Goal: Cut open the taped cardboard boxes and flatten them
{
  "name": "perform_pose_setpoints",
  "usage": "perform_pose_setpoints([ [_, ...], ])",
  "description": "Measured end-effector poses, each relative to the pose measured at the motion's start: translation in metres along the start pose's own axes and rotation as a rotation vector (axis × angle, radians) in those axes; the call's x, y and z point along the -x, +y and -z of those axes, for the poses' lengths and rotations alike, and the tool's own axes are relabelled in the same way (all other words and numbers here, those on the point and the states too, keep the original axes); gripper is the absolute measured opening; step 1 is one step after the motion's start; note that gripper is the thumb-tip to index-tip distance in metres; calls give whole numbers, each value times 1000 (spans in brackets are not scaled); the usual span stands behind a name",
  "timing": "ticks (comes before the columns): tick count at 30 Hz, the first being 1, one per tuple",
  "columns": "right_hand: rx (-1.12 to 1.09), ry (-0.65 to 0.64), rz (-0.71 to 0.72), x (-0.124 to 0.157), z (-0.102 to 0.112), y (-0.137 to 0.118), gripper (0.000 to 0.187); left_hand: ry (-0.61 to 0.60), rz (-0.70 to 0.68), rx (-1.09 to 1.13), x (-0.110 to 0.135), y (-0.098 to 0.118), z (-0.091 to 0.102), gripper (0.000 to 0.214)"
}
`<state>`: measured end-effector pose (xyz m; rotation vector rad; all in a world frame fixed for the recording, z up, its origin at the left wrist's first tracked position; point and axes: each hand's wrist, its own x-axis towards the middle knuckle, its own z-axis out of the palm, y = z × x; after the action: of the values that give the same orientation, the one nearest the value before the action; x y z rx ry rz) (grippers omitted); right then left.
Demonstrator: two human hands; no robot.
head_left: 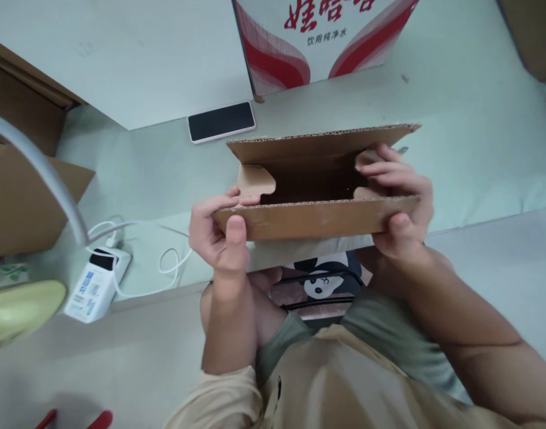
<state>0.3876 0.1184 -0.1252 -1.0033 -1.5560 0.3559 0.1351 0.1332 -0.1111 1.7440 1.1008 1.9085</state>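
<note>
Between my hands is a small brown cardboard box (pixel 315 221), its opening facing up toward me. The inside looks dark, and I cannot make out anything in it. My left hand (pixel 223 232) grips the left end, thumb on the near wall and fingers over the edge by a bent side flap (pixel 256 180). At the other end my right hand (pixel 405 199) has its thumb against the near wall and its fingers on the right side flaps (pixel 369 158). The long far flap stands raised.
A black-screened phone (pixel 222 122) lies on the pale green surface (pixel 470 149) before a white and red carton (pixel 322 47). To the left are a white power bank (pixel 98 286) with a cable, a grey curved tube (pixel 45 170), a yellow-green object (pixel 22 310) and open cardboard (pixel 27 196).
</note>
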Motion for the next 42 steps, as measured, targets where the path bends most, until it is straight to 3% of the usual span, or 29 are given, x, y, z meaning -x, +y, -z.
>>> perform_pose_setpoints([
  [2, -58, 114, 22, 4, -6, 1, 46, -24, 88, -10, 1, 2, 2, 21],
  [4, -65, 143, -32, 6, -10, 1, 54, -73, 136, 12, 0, 2, 4, 25],
  [8, 10, 77, -141, 5, -9, 0, 70, -157, 152, 33, -4, -4, 6, 45],
  [14, 70, 12, -182, 9, -3, 5, 75, -234, 208, 84, -7, -10, 7, 69],
  [17, 96, 29, -143, 13, -3, 9, 62, -232, 247, 34, -7, -10, 8, 61],
  [20, 97, 44, -44, 13, -3, 10, 47, -274, 189, 2, -7, -11, 9, 40],
  [25, 17, 64, 15, 11, -2, 12, 45, -228, 151, -41, -6, -16, 10, 31],
  [28, -22, 156, -44, 12, 0, 20, 49, -166, 167, -17, -7, -25, 13, 31],
  [31, -10, 223, -207, 13, 2, 29, 48, -50, 201, 46, -9, -36, 17, 28],
  [33, 20, 148, -343, 15, 1, 33, 42, 70, 276, 92, -10, -42, 18, 27],
  [36, -94, -77, -452, 19, -3, 33, 42, 239, 446, 142, -11, -46, 17, 29],
  [39, -285, -228, -330, 23, -8, 30, 50, 299, 635, 200, -12, -42, 12, 31],
  [42, -211, -268, -105, 22, -8, 24, 62, 148, 874, 240, -10, -31, 2, 40],
])
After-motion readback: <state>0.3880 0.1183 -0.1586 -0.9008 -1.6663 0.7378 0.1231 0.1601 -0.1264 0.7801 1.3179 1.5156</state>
